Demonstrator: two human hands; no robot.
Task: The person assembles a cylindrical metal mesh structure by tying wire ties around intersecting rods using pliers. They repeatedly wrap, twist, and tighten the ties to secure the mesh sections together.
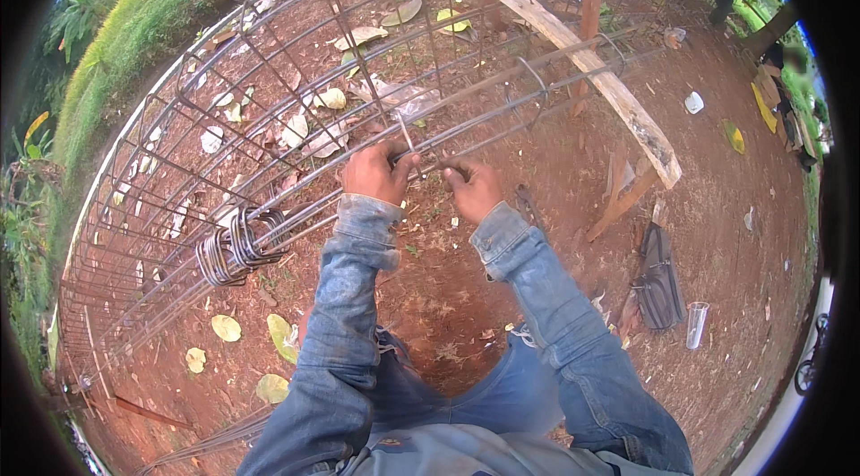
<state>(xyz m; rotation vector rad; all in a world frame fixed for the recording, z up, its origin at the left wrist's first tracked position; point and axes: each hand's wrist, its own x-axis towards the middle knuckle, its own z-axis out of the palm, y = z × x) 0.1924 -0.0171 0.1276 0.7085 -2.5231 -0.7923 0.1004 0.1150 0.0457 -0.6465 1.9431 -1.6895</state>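
Note:
My left hand [374,176] is closed on a thin steel stirrup [405,134] that crosses the long reinforcing bars [313,179] of a rebar cage. My right hand [475,191] is beside it, thumb and fingers pinched together by the bars. What lies between those fingertips is too small to tell. Farther along to the right, another stirrup [540,82] hangs around the bars. A bundle of bent stirrups [235,248] is bunched on the bars at the left. Just right of my right wrist is a dark metal tool [528,205], partly hidden by the sleeve.
Behind the bars spreads the large steel cage [260,55]. A rough wooden plank [582,60] slants across the right, near a wooden post [589,6]. On the reddish ground lie a dark bag [659,283], a clear plastic cup [697,325] and several dry leaves [226,327].

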